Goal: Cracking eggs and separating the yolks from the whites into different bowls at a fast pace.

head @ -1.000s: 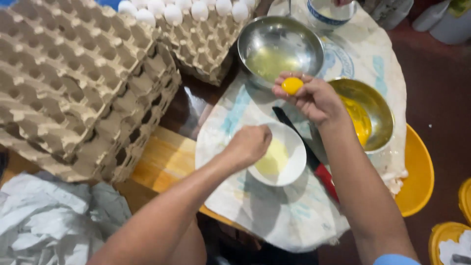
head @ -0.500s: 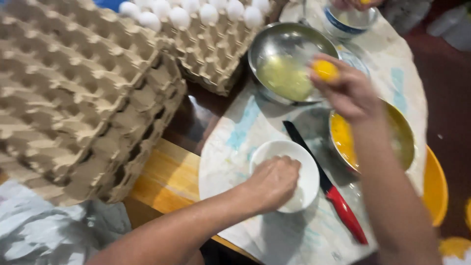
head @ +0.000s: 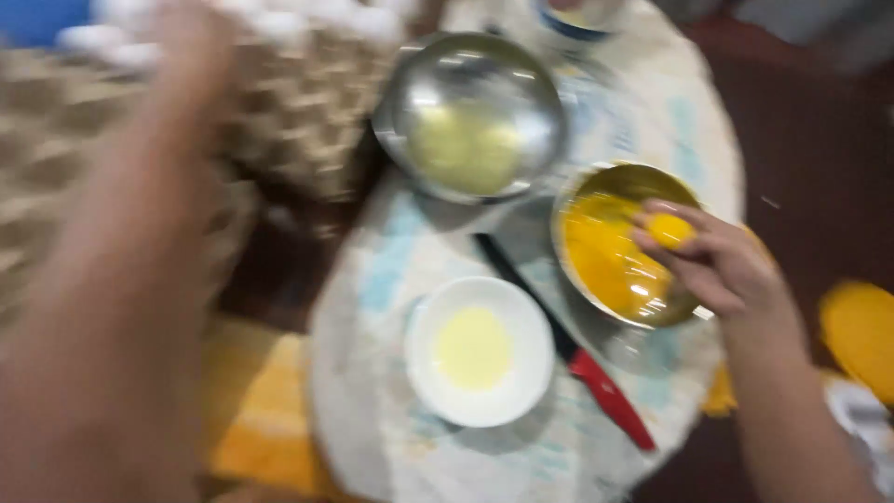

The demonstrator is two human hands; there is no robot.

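My right hand (head: 717,265) holds an egg yolk (head: 670,229) in its fingertips over a metal bowl of yolks (head: 605,251). A second metal bowl (head: 470,116) with pale egg white stands behind it. A small white bowl (head: 480,352) with a little pale liquid sits in front on the cloth. My left hand (head: 186,65) is raised and badly blurred, stretched toward the egg trays (head: 298,102) at the back left; whether it holds anything is unclear.
A red-handled knife (head: 568,349) lies between the white bowl and the yolk bowl. A patterned cloth (head: 391,270) covers the round table. Cardboard egg trays with white eggs stand at the left. Yellow objects (head: 861,335) sit at the right edge.
My left hand has left the white bowl and swung up toward the egg trays. My right hand has carried the yolk from above the egg-white bowl to over the yolk bowl.
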